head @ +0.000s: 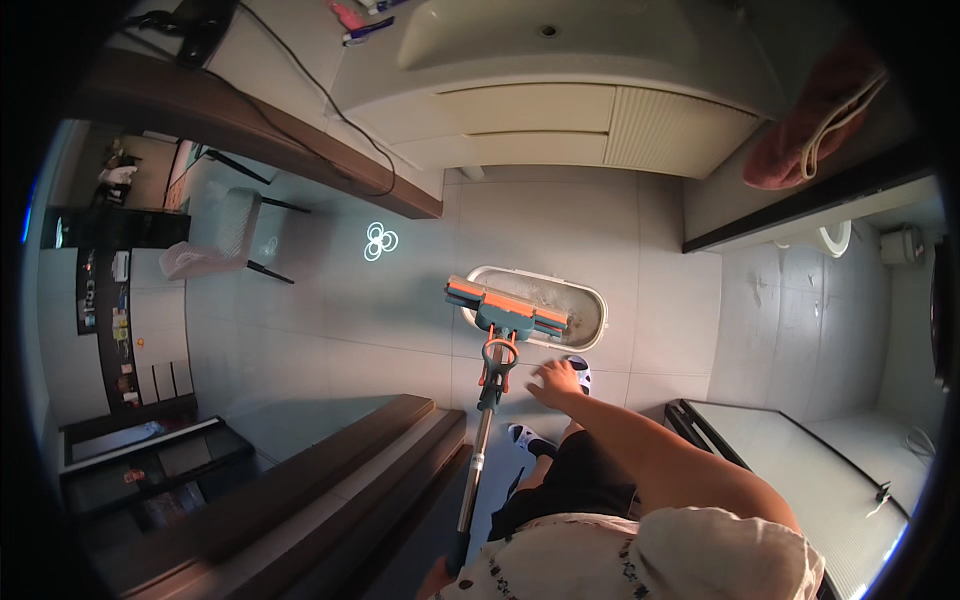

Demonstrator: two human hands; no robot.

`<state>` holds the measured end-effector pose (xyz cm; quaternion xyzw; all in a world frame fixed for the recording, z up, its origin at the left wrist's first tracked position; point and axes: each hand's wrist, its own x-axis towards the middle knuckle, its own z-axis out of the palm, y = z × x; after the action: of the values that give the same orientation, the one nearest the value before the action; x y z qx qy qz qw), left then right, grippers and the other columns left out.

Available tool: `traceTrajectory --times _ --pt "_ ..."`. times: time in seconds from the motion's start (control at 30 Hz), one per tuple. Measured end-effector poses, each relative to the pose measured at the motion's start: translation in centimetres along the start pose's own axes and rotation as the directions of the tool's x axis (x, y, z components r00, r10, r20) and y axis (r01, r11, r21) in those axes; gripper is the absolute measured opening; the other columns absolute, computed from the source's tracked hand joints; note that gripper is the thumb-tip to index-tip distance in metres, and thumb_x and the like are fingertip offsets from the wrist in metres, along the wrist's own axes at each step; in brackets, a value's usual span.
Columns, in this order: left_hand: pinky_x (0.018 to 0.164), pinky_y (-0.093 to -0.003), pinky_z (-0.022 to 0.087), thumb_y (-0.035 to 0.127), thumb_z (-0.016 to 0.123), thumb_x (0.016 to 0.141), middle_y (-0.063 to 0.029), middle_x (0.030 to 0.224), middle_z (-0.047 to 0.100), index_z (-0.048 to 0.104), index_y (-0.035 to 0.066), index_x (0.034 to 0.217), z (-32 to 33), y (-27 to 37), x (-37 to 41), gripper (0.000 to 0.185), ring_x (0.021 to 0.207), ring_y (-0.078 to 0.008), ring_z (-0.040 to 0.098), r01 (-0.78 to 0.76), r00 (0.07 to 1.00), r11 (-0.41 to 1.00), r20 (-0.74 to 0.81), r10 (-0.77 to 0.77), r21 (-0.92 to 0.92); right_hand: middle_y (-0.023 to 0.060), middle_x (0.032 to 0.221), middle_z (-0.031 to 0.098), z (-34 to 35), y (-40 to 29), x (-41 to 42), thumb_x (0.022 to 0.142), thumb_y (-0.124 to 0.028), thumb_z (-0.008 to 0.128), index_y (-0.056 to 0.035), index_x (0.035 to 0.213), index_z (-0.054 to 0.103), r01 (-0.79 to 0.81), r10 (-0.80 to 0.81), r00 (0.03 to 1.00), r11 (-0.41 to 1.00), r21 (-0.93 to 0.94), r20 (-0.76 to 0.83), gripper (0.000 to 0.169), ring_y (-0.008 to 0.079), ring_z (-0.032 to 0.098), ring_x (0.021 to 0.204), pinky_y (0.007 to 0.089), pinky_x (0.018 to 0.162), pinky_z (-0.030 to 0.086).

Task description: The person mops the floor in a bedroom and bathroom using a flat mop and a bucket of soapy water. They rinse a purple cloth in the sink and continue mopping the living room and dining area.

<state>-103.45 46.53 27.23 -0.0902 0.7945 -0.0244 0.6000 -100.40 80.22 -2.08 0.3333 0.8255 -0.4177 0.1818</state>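
Observation:
My left hand [435, 579], mostly cut off at the bottom edge, grips the dark end of a mop's steel pole. The squeeze mop [474, 465] slants up and away from me. Its teal and orange head [510, 309] hangs over the left part of an oblong white bucket [604, 319], and whether they touch is unclear. Murky water [581, 304] with dark specks shows inside the bucket. My right hand [559, 382] is empty, fingers apart, to the right of the mop's lever [499, 364] and below the bucket in the picture.
Ahead stands a cream vanity cabinet [525, 109] with a sink [600, 37]. Dark brown door frames [315, 510] flank the left side. A black cable [352, 124] dangles beside a chair [232, 232]. A reddish towel [795, 142] hangs right, near a glass panel [810, 480].

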Motion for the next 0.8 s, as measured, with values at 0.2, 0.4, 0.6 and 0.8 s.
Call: traceTrajectory --times 0.2,0.4,0.6,0.8 --pt "0.045 -0.0263 0.042 0.014 0.066 0.080 -0.0042 0.067 0.055 0.052 0.007 0.100 -6.0 -0.5 5.0 0.026 0.053 -0.0128 0.051 0.149 0.957 0.763 0.285 0.049 -0.629 0.0104 0.102 0.061 -1.9 12.5 -8.3 0.080 -0.041 0.053 -0.0154 0.096 0.066 -0.107 0.132 0.984 0.975 -0.193 0.123 0.033 0.0289 0.053 0.102 0.0376 0.089 0.042" --pt "0.049 -0.0302 0.044 0.019 0.071 0.074 -0.0095 0.068 0.055 0.055 -0.001 0.094 -17.0 3.7 4.8 0.033 0.057 -0.0190 0.052 -0.024 0.995 0.995 -0.097 0.014 -0.101 0.0097 0.087 0.067 -3.4 17.6 -13.4 0.077 -0.028 0.057 -0.0126 0.084 0.068 -0.272 0.270 0.956 0.962 0.000 -0.117 0.020 0.0272 0.063 0.085 0.0379 0.075 0.050" --pt "0.043 -0.0298 0.041 0.022 0.069 0.076 -0.0040 0.058 0.051 0.051 0.005 0.077 -26.4 8.2 1.5 0.025 0.045 -0.0128 0.047 0.010 0.993 0.963 -0.117 0.023 0.268 0.0109 0.083 0.067 -4.4 16.4 -20.2 0.080 -0.026 0.059 -0.0088 0.087 0.067 -0.365 0.436 0.853 0.891 0.269 -0.286 0.020 0.0253 0.064 0.079 0.0345 0.072 0.050" --pt "0.042 -0.0310 0.040 0.017 0.065 0.079 -0.0051 0.058 0.051 0.052 0.002 0.079 -30.2 8.3 6.8 0.020 0.045 -0.0141 0.046 0.026 0.991 0.882 -0.128 0.039 0.471 0.0105 0.083 0.067 0.4 11.7 -26.6 0.081 -0.022 0.060 -0.0058 0.091 0.066 -0.357 0.548 0.772 0.793 0.493 -0.323 0.020 0.0208 0.064 0.078 0.0316 0.072 0.049"
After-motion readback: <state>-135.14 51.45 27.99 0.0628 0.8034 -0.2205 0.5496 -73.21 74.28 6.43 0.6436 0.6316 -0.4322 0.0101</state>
